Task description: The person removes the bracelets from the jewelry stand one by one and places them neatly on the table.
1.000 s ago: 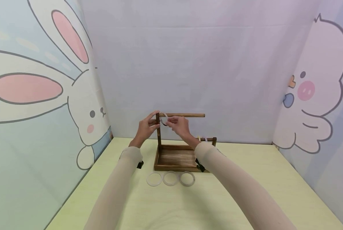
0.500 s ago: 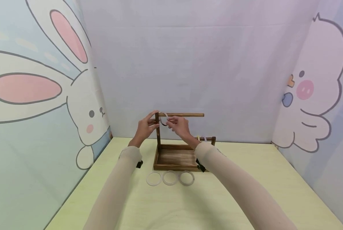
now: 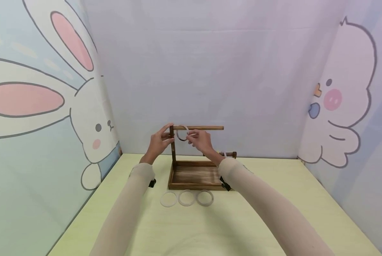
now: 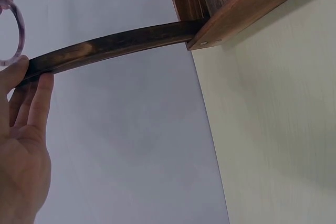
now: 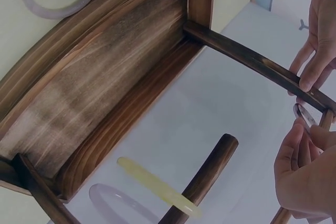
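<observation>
Ring, turned more face-on and slightly farther from the post than a second ago, seems looped round the bar, which I read as threaded but unreleased, my right hand pinching its edge, my left hand gripping the post, three loose rings before the tray.

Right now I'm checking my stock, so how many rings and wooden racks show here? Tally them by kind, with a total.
Rings: 6 (three on the table, a yellow one and a lilac one at the lower bar, one in the right hand)
Wooden rack: 1
Total: 7
</observation>
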The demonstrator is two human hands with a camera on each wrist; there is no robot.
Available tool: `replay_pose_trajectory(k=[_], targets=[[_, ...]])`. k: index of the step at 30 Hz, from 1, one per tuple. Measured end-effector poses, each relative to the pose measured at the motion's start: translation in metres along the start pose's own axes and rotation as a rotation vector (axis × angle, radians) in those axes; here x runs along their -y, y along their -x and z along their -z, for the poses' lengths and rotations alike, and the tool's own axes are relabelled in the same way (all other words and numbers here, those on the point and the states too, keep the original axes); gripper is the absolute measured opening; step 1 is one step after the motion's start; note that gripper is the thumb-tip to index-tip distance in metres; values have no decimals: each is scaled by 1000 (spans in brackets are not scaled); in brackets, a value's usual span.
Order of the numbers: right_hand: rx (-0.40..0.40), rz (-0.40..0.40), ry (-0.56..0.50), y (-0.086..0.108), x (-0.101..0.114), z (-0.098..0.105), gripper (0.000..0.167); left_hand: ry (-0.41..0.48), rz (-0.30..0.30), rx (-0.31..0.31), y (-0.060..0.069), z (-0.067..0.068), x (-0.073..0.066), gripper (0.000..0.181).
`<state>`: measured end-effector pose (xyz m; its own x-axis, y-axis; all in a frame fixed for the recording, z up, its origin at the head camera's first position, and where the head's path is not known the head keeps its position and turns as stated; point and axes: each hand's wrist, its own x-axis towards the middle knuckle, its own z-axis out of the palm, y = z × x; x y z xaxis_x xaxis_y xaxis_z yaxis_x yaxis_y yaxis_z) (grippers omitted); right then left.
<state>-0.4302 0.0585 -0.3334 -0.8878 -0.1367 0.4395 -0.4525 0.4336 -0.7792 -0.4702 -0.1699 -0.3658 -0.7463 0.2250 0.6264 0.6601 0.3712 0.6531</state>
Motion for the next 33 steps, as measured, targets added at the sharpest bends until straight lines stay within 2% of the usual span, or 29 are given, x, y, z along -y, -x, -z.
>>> replay_pose_trajectory(k=[6,13,26,33], targets=[[14,-2,-23,3,-4,6,21,-12,8,-11,2,0,1,74],[7,-15,3,9,-7,15,22,-1,24,-5,5,0,3,73],[1,5,18,12,-18,36,23,-4,-23,-23,2,0,0,72],[-8,-8,18,16,-24,48,24,-8,-7,-18,1,0,-1,73]])
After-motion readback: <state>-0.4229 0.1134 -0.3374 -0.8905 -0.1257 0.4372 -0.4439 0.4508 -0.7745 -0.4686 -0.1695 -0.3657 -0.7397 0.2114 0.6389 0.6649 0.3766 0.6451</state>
